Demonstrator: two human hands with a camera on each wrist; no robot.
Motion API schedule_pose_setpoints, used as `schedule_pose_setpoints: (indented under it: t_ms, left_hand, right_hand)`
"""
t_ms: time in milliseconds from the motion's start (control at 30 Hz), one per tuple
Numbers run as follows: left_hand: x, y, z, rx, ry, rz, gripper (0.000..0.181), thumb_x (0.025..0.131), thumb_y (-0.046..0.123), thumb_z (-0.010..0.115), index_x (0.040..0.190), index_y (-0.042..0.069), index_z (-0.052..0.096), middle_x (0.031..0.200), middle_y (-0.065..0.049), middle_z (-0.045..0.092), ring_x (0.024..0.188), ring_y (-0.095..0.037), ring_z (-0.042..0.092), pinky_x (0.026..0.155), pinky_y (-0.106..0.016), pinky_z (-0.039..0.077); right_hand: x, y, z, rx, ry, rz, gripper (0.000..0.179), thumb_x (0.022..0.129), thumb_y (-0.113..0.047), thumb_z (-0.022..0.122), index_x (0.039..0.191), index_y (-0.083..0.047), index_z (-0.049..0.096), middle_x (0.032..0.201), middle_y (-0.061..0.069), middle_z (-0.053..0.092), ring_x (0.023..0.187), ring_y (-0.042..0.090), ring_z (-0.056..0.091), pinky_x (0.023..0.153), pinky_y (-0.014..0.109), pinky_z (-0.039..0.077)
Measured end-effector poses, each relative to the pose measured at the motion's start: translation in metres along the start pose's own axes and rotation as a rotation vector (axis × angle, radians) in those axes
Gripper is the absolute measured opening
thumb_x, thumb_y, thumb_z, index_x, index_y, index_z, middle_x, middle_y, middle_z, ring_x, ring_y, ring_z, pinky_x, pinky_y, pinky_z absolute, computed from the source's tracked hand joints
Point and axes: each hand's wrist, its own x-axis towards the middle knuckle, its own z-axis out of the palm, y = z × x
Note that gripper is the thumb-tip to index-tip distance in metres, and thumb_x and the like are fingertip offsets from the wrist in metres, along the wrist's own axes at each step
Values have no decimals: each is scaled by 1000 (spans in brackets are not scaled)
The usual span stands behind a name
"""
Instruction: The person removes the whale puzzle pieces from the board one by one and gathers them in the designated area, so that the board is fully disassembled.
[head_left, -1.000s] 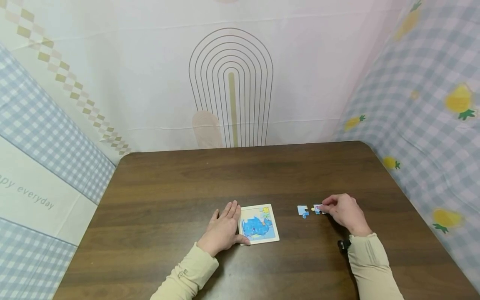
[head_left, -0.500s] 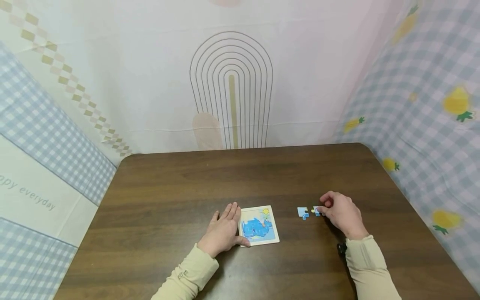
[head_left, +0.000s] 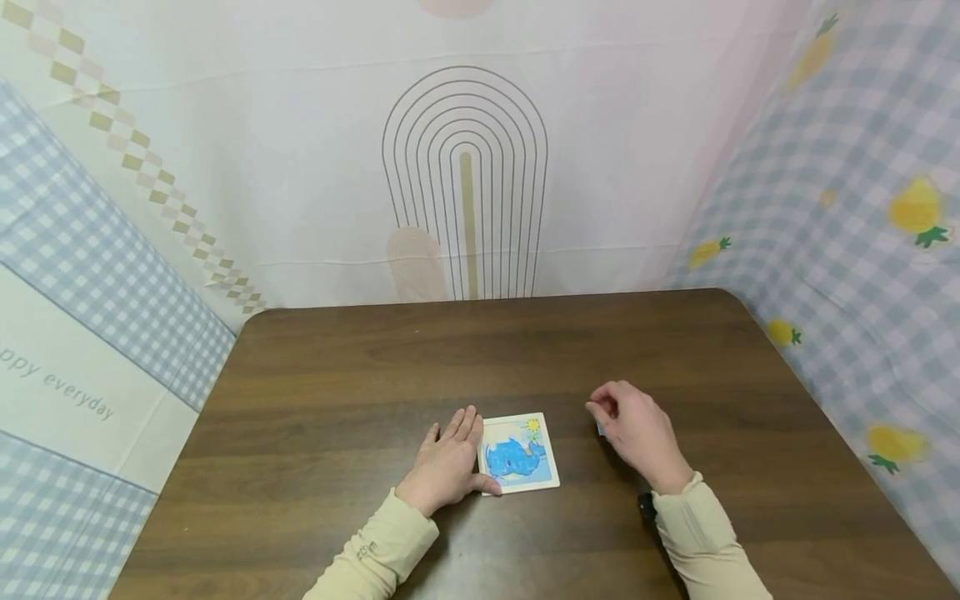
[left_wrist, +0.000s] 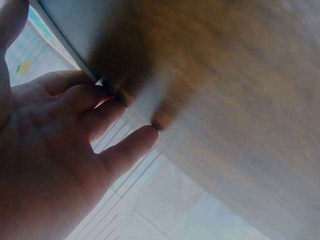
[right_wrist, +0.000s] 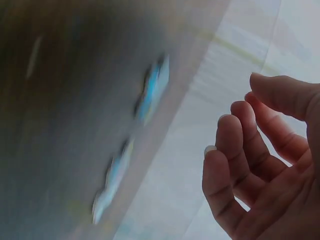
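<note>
My left hand [head_left: 446, 467] lies along the left side of a small square jigsaw puzzle board [head_left: 548, 450], fingers stretched out and thumb over its lower left corner. The board has a pale rim and a blue whale picture with a yellow sun. In the left wrist view, fingertips sit at the board's edge [left_wrist: 70, 55]. My right hand [head_left: 641, 433] hovers over the loose pieces, its fingers loosely bent with nothing between them. A blue puzzle piece [head_left: 601, 429] peeks out under its fingertips. Both loose pieces show in the right wrist view, one puzzle piece [right_wrist: 152, 90] beyond another piece [right_wrist: 112, 177].
The dark wooden table [head_left: 337, 367] spreads around the board, with rounded far corners. Behind it hangs a white cloth [head_left: 315, 167] with arch lines. Checked cloth [head_left: 847, 275] with a fruit print hangs on the right, blue gingham [head_left: 75, 200] on the left.
My right hand has drawn back from the right-hand piece and moved left over the other one, covering most of both in the head view. The left hand and board have stayed put.
</note>
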Motion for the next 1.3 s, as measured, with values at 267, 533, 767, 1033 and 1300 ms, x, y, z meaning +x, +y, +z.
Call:
schedule_pose_setpoints:
  t_ms: [267,533,767,1033,1300]
  left_hand:
    - [2,2,1,0,-5,1,107,75,65,69,151,1,30,159,-15,22,147,-27,18,111,-57,23]
    - [4,2,1,14,-1,-6,107,74,66,68,151,1,31,158,-15,23,146,-27,19,111,-57,23]
    - [3,2,0,18,-3,-3,107,75,66,67,151,1,31,158,-15,23,146,-28,19,111,-57,24]
    - [2,1,0,16,5,1,107,75,66,67,151,0,31,158,-16,23,146,-28,20,110,-57,25]
    - [2,0,1,20,1,-2,107,75,66,67,151,0,31,158,-16,23,146,-27,20,110,-57,25]
  right_hand:
    - [1,-26,27,-40,-97,-31,18,85,-20,77,99,-10,70,82,-2,55,72,16,49,65,33,46]
    - [5,-40,38,-106,-170,-111,33,85,-30,77,110,-9,71,92,1,58,84,20,50,77,40,45]
    - [4,-41,44,-152,-262,-171,44,80,-36,80,115,-10,72,91,1,54,80,18,43,69,34,38]
    - [5,-46,44,-179,-278,-155,33,79,-32,81,106,-14,74,88,-1,51,81,19,43,69,35,39]
    - [4,-49,46,-251,-226,-200,30,78,-32,82,102,-16,76,91,0,55,83,21,48,70,36,41]
